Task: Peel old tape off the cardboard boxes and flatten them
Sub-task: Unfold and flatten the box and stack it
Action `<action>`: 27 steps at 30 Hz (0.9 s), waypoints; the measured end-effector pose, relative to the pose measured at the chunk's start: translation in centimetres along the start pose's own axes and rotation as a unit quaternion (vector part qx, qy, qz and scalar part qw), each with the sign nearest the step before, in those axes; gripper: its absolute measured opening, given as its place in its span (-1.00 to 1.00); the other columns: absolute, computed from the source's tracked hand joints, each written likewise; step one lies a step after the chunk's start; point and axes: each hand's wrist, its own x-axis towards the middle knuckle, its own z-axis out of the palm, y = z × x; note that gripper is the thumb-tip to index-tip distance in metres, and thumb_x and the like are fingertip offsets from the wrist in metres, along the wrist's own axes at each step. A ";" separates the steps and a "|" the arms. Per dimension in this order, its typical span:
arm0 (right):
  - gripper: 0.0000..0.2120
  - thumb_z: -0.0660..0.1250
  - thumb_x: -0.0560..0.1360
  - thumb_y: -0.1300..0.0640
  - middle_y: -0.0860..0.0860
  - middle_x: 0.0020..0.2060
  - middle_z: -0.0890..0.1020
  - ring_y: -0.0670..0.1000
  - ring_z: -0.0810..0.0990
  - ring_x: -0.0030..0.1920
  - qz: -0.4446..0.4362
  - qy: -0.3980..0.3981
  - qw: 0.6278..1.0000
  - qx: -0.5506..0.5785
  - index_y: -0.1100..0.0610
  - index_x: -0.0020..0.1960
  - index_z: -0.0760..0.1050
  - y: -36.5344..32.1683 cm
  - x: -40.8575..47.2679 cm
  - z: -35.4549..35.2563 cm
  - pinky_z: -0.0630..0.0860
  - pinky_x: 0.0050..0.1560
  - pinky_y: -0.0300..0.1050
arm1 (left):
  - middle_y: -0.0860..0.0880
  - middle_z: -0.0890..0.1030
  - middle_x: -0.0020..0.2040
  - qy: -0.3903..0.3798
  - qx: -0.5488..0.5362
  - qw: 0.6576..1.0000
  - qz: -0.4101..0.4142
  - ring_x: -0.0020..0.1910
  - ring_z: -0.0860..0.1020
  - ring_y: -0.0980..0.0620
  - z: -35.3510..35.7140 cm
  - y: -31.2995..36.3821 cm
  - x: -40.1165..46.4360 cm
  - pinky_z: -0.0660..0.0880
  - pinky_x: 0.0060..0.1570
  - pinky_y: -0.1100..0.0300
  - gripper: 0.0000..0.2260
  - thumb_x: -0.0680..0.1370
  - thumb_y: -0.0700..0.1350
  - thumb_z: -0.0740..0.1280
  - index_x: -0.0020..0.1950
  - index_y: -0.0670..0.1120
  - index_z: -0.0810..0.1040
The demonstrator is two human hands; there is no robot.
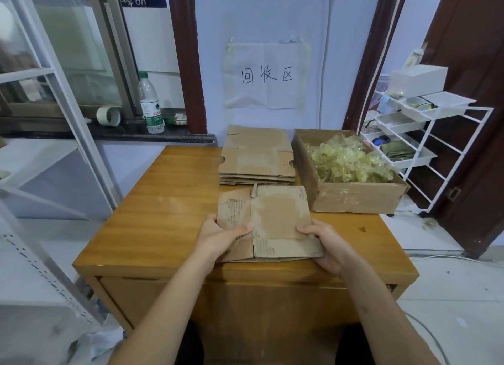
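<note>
Beyond the right hand (326,246), off to its outer side, sits an open brown cardboard box (354,198) with shiny tape on its front wall, and it's stuffed with a heap of crumpled yellowish clear tape (349,161). Straight ahead of both hands is a stack of flattened brown cardboard boxes (256,154), lying flat and just beside that open box.

Nearer in, a flattened, worn brown cardboard piece (272,223) with torn corrugated patches is held between the hands: the left hand (221,236) grips its left edge with the thumb on top, the right hand pinches the right edge, thumb over the top too. Its near edge is right over the worktop.

All of this is on an orange-brown wooden worktop (163,206). Past the stack, a white paper sign with handwritten characters (266,75) is taped to the pale lilac wall. Out beyond the left hand a dark window ledge (122,134) carries a clear plastic water bottle with a green cap (150,103) and a roll of tape (109,116). Far out past the right hand stands a white wire rack with plastic trays (425,130).
</note>
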 end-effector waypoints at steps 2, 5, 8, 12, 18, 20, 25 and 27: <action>-0.66 0.30 0.59 0.36 0.18 0.17 0.72 0.20 0.70 0.19 -0.003 -0.004 1.000 -0.010 0.18 0.34 0.54 0.1 0.0 -0.3 0.65 0.06 0.02 | 0.11 0.59 0.08 0.019 0.017 1.000 0.014 0.04 0.60 0.06 0.4 -0.4 -0.1 0.63 0.02 0.04 -0.33 0.28 0.09 0.72 0.23 0.04 0.42; -0.64 0.28 0.59 0.39 0.15 0.14 0.73 0.19 0.71 0.16 -0.013 0.011 0.999 -0.028 0.14 0.32 0.56 0.2 -0.1 -0.3 0.66 -0.01 0.02 | 0.12 0.60 0.08 0.048 0.042 0.997 0.045 0.08 0.60 0.02 1.0 -0.9 -0.2 0.64 0.11 -0.08 -0.36 0.23 0.09 0.73 0.14 0.09 0.42; -0.63 0.29 0.56 0.40 0.14 0.13 0.73 0.18 0.71 0.14 -0.020 0.031 0.999 -0.027 0.13 0.29 0.59 0.3 -0.3 -0.2 0.65 -0.06 0.00 | 0.12 0.61 0.09 0.035 0.032 0.998 0.047 0.08 0.61 0.04 0.8 -0.9 -0.3 0.65 0.07 -0.04 -0.39 0.23 0.08 0.73 0.10 0.12 0.44; -0.63 0.39 0.54 0.35 0.06 0.08 0.75 0.14 0.72 0.12 -0.050 0.053 0.995 -0.064 0.08 0.29 0.58 0.5 -0.7 0.2 0.67 -0.04 0.00 | 0.11 0.65 0.08 0.006 0.008 0.999 0.041 0.07 0.63 0.06 0.4 -1.0 -0.5 0.62 -0.03 0.08 -0.45 0.30 0.02 0.71 0.16 0.07 0.50; -0.55 0.47 0.53 0.25 0.06 0.19 0.72 0.12 0.70 0.21 -0.076 -0.024 0.993 -0.083 0.09 0.40 0.51 0.9 -1.1 -0.7 0.62 0.24 0.15 | 0.02 0.76 0.00 -0.040 -0.114 0.993 0.000 -0.06 0.74 0.02 -0.9 -0.8 -1.5 0.62 -0.14 0.08 -0.81 0.59 -0.09 0.47 0.19 -0.01 0.61; -0.52 0.49 0.51 0.21 0.05 0.21 0.71 0.11 0.69 0.22 -0.089 -0.039 0.990 -0.098 0.09 0.41 0.50 1.0 -1.3 -0.4 0.63 0.23 0.12 | -0.01 0.76 0.02 -0.032 -0.154 0.987 0.006 -0.03 0.73 0.00 -1.4 -1.1 -1.7 0.61 -0.12 0.07 -0.81 0.59 -0.20 0.45 0.19 -0.05 0.62; -0.57 0.47 0.51 0.24 0.15 0.15 0.73 0.15 0.72 0.14 -0.104 -0.006 0.995 0.008 0.21 0.36 0.54 1.5 -1.4 0.2 0.70 -0.04 -0.07 | 0.00 0.77 0.01 0.009 -0.239 0.971 0.020 -0.04 0.74 0.00 -1.3 -1.5 -2.0 0.62 -0.10 0.07 -0.76 0.57 -0.28 0.47 0.20 -0.09 0.62; -0.63 0.44 0.55 0.24 0.23 0.09 0.73 0.22 0.74 0.08 -0.103 0.021 0.994 0.032 0.24 0.34 0.52 1.7 -1.3 0.8 0.73 -0.06 -0.03 | 0.01 0.77 0.01 0.036 -0.262 0.964 0.024 -0.05 0.73 0.01 -0.9 -1.6 -2.0 0.61 -0.13 0.08 -0.77 0.57 -0.26 0.47 0.20 -0.07 0.62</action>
